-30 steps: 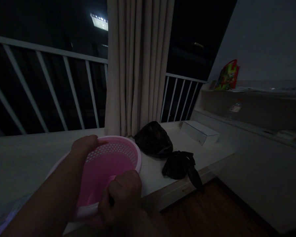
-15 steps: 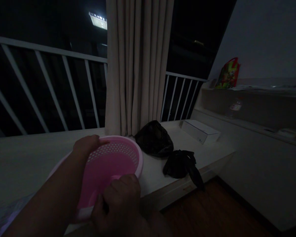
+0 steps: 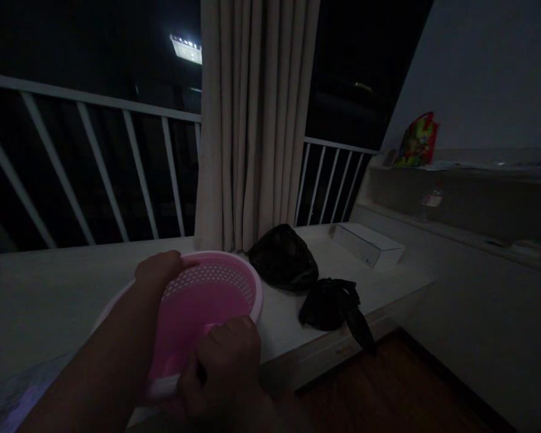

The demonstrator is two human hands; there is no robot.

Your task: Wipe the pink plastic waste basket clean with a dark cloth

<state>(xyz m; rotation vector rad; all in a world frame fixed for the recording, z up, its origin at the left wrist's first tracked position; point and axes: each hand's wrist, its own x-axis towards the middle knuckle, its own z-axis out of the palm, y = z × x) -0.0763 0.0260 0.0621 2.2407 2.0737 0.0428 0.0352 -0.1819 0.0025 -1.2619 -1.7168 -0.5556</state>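
A pink basket with a perforated band under its rim sits tilted on the pale ledge. My left hand grips the far left part of its rim, the forearm crossing over the basket's left side. Closed around the near rim is my right hand, low in the view. Right of the basket lies a black plastic bag, and a second, knotted black bag rests at the ledge's front edge with one end hanging over.
A white box stands farther right on the ledge. Behind are a beige curtain and a white railing. Shelves at the right hold a red-green bag and a clear bottle. Patterned cloth lies lower left.
The view has shifted slightly, so the scene sits a little lower and farther right. Both hands keep their hold on the basket, my right hand appearing slightly farther right.
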